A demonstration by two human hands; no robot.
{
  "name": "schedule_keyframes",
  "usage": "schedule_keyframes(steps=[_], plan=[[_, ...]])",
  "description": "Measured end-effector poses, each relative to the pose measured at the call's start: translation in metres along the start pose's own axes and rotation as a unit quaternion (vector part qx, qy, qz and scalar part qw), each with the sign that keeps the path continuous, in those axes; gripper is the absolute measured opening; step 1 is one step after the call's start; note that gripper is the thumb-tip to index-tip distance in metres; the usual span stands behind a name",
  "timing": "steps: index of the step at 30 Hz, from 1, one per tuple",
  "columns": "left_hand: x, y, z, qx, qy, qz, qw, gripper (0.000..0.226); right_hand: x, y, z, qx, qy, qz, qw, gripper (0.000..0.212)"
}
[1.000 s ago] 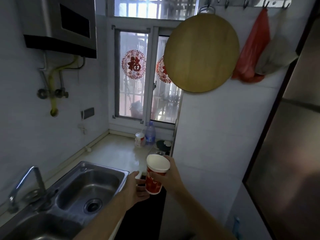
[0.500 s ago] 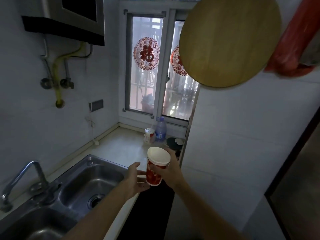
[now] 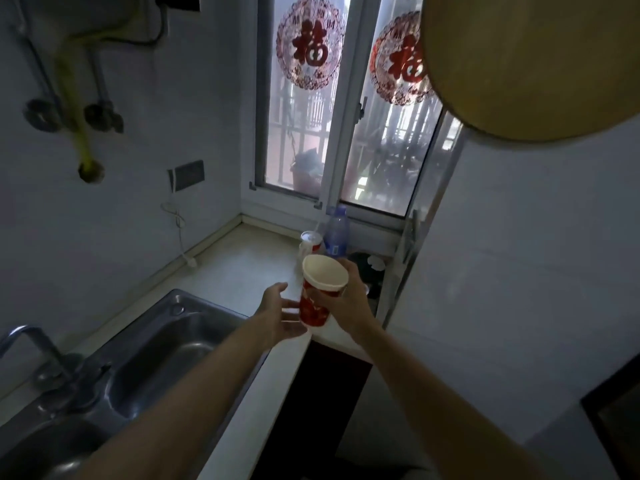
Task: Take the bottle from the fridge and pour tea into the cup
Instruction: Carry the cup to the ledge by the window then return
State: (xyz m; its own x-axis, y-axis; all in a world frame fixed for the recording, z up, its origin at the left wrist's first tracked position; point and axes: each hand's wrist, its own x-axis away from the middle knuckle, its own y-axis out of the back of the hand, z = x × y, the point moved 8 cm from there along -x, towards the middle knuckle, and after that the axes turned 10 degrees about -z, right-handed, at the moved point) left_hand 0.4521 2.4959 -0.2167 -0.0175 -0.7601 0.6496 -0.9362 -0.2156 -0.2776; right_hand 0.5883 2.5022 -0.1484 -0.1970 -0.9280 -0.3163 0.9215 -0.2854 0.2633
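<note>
The right hand [image 3: 341, 303] holds a red paper cup with a white rim [image 3: 320, 292] above the pale desk [image 3: 242, 268], fingers clamped around its side. The left hand [image 3: 280, 315] has its fingers spread apart just beside the cup's base, palm up. A clear plastic bottle with a blue label [image 3: 336, 233] stands by the window.

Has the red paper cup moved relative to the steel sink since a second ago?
Cannot tell: the red paper cup sits similarly right of the steel sink; the camera itself moved.
</note>
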Motion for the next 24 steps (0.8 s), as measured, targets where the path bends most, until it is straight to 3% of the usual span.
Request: schedule_keyframes(steps=[12,24], plan=[[-0.089,0.0,-0.025,-0.026,0.032,-0.024,0.999,0.061,-0.07,-0.043,-0.058,0.003,-0.025,0.019,1.0,0.072],[-0.202,-0.022,-0.038,-0.014,0.041,-0.089,0.995,0.063,-0.149,-0.072,-0.131,-0.008,0.003,0.058,0.998,0.072]])
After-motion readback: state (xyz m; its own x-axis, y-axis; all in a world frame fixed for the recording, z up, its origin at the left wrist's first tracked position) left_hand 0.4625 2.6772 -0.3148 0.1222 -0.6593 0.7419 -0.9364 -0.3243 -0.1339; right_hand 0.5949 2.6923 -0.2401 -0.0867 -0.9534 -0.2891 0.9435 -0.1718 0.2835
